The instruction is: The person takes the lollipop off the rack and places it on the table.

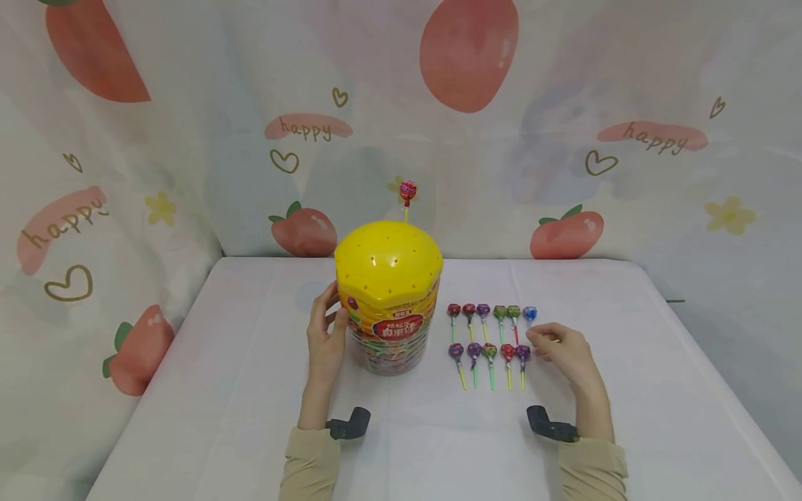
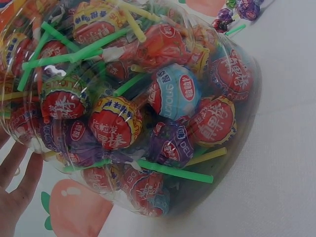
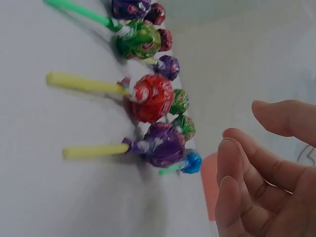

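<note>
A large clear jar with a yellow domed lid stands upright on the table, packed with wrapped lollipops. One red-wrapped lollipop sticks up from the back of the lid, which is dotted with small holes. My left hand rests against the jar's left side, fingers spread along it. To the right of the jar, my right hand hovers beside a blue lollipop at the end of the far row. Between its thumb and bent fingers is a gap with nothing in it.
Two rows of lollipops lie on the white cloth right of the jar; a purple one and a red one end the near row. Behind the table hangs a fruit-print curtain. Each wrist wears a black camera mount.
</note>
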Demonstrator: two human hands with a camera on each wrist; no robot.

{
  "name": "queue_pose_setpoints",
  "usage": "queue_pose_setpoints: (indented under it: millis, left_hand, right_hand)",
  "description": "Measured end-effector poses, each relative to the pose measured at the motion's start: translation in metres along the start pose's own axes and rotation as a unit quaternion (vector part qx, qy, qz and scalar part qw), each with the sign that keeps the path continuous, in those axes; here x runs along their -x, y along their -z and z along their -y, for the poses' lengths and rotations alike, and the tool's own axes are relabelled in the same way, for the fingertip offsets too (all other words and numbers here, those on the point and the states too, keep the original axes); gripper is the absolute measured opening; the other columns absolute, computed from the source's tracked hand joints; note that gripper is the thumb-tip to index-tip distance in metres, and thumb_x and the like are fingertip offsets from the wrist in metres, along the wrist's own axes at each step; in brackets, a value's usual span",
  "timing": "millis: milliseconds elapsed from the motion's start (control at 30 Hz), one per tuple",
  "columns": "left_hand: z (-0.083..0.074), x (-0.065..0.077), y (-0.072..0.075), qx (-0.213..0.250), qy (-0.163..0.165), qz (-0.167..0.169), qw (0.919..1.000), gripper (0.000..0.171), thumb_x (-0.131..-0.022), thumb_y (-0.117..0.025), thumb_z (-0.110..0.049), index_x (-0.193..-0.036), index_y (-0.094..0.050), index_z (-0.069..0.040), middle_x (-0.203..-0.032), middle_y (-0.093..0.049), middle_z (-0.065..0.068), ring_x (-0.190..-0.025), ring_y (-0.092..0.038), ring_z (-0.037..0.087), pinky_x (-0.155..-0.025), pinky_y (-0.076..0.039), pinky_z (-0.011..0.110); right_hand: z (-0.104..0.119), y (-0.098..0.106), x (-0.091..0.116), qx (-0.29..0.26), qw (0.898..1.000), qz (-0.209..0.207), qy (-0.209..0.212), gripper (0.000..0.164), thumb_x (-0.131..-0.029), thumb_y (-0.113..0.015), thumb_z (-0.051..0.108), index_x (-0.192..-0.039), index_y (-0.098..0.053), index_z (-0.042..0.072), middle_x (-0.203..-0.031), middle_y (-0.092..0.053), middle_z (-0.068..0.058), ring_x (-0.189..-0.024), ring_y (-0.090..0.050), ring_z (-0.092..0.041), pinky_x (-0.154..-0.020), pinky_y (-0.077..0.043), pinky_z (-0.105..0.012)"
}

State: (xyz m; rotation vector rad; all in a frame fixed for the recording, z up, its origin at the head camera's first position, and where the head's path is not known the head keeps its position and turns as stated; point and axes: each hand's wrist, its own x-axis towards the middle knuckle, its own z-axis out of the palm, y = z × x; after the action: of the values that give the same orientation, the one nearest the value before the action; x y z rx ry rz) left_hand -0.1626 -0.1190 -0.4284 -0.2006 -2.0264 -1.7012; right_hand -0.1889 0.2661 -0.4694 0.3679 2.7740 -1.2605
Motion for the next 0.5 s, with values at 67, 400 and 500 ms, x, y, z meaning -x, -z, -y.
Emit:
queue_pose_setpoints:
  millis: [67,400,500]
  left_hand:
    - [0.000,0.000,0.000,0.000,0.000,-0.001,1.0000,0.046,-0.099,-0.053,-0.018,-0.141,-0.044,-0.003,-0.134,-0.051,0.019,-0.117,-0.043,-0.008,-0.098,-0.039,0.014]
    - [0.001,0.000,0.000,-0.001,-0.004,0.000,1.0000,0.045,-0.099,-0.053,-0.017,-0.141,-0.044,-0.003,-0.135,-0.051,0.020,-0.116,-0.043,-0.008,-0.097,-0.039,0.013]
    - [0.001,0.000,0.000,0.000,-0.009,-0.001,1.0000,0.045,-0.099,-0.052,-0.017,-0.141,-0.044,-0.003,-0.134,-0.051,0.020,-0.117,-0.043,-0.008,-0.097,-0.039,0.013]
  right_hand:
    - [0.025,0.003,0.015,-0.006,1.000,-0.005,0.006,0.046,-0.095,-0.058,0.037,-0.119,-0.059,-0.002,-0.097,-0.066,-0.015,-0.076,-0.064,-0.013,-0.064,-0.052,-0.025]
    - [0.060,0.001,0.033,-0.034,0.998,-0.032,0.038,0.040,-0.097,-0.055,0.031,-0.121,-0.060,-0.002,-0.102,-0.065,-0.018,-0.078,-0.065,-0.011,-0.069,-0.052,-0.020]
    - [0.066,-0.001,0.035,-0.058,0.996,-0.046,0.046,0.038,-0.098,-0.055,0.030,-0.120,-0.060,-0.001,-0.104,-0.065,-0.021,-0.078,-0.064,-0.009,-0.070,-0.053,-0.019]
